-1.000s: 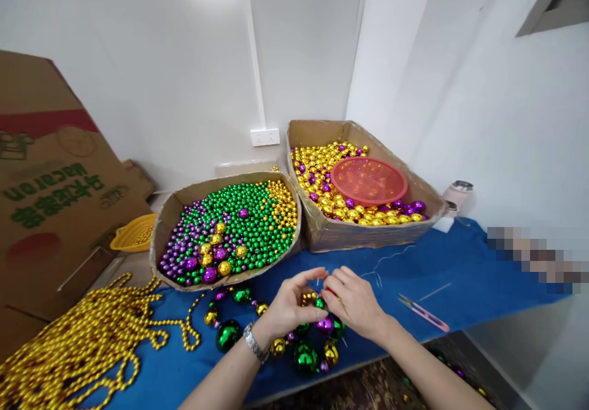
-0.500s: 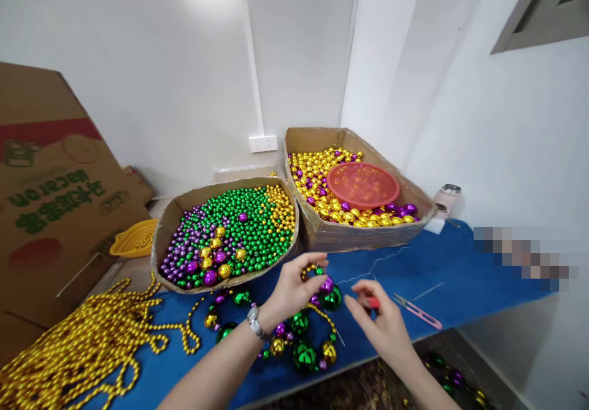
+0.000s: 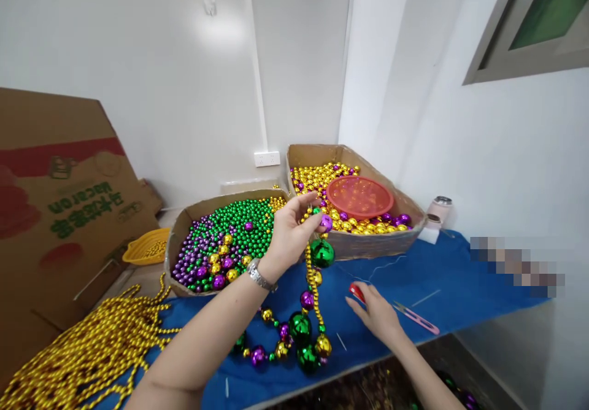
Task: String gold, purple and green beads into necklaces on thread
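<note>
My left hand [image 3: 294, 229], a watch [image 3: 258, 274] on its wrist, is raised in front of the boxes. Its thumb and fingers pinch the upper part of a bead necklace [image 3: 309, 269] in gold, green and purple. The necklace hangs down, and its lower loop of large beads rests on the blue table cover. Low over the cover, my right hand [image 3: 378, 313] has a small red object [image 3: 356, 292] at its fingertips. Its kind is unclear. Just right of that hand lies a pair of pink-handled thread snips [image 3: 418, 319].
Two cardboard boxes of loose beads stand behind: mostly green and purple in the left box [image 3: 221, 198], gold in the right box [image 3: 368, 247] with a red basket [image 3: 361, 197] on top. Gold bead strands [image 3: 87, 342] pile at left, near a large carton [image 3: 59, 213] and a yellow basket [image 3: 147, 247].
My left hand has risen, lifting the necklace's upper part off the table. My right hand has come down slightly, and the red object shows more at its fingertips. The view has shifted a little.
</note>
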Demonstrator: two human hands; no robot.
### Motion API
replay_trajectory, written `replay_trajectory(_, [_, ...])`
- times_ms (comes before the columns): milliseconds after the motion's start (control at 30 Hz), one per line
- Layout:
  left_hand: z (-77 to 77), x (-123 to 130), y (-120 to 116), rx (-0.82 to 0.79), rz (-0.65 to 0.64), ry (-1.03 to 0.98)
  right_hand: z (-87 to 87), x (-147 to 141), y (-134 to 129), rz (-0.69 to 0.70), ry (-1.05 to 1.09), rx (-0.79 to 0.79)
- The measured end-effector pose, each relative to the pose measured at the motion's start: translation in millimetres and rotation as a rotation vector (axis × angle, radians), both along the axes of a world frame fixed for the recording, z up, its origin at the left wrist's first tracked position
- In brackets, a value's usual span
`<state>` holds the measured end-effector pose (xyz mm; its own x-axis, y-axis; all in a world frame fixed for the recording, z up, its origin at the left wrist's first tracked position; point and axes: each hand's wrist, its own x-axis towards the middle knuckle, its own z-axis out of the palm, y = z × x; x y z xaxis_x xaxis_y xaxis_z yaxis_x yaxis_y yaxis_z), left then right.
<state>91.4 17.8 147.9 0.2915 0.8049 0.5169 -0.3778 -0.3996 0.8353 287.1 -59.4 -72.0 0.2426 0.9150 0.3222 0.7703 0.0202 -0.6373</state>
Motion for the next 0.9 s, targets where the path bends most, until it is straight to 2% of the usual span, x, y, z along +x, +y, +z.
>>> replay_trajectory(67, [15.0,-1.8,-0.2,0.031,0.016,-0.035,-4.8,2.3,-1.9,0.031,0.007,-0.031])
replay_trajectory(133, [29.2,-3.8,-0.8,0.053,0.036,-0.059,3.1,-3.2,-3.5,0.099,0.042,-0.02])
replay_trajectory(200, [42.6,-5.6,-1.9,0.081,0.053,-0.071,22.7,-17.1,-1.1,0.218,0.106,0.014])
replay_trajectory(333, [67.1,-5.2,-6.5,0.167,0.077,-0.086,74.8,-64.3,21.2,0.477,0.272,0.095])
replay_trajectory(467, [89.2,-1.4,-5.0,0.187,0.103,-0.096,114.7,-108.9,46.5,0.54,0.44,0.192])
replay_trajectory(600, [107.4,-9.1,20.0,0.137,0.181,-0.119,147.7,-118.6,40.2,0.544,0.578,0.205])
replay_trajectory(667, [112.0,-18.2,38.7,0.067,0.227,-0.172,171.7,-110.6,28.3,0.548,0.627,0.206])
replay_trajectory(767, [109.3,-29.3,60.9,-0.08,0.239,-0.262,220.7,-91.1,11.3,0.55,0.685,0.21])
replay_trajectory(833, [101.6,-30.7,64.4,-0.152,0.202,-0.268,259.4,-75.3,-0.6,0.536,0.769,0.211])
replay_trajectory(900, [90.8,-28.4,56.7,-0.18,0.126,-0.205,299.8,-56.6,-18.2,0.44,0.737,0.26])
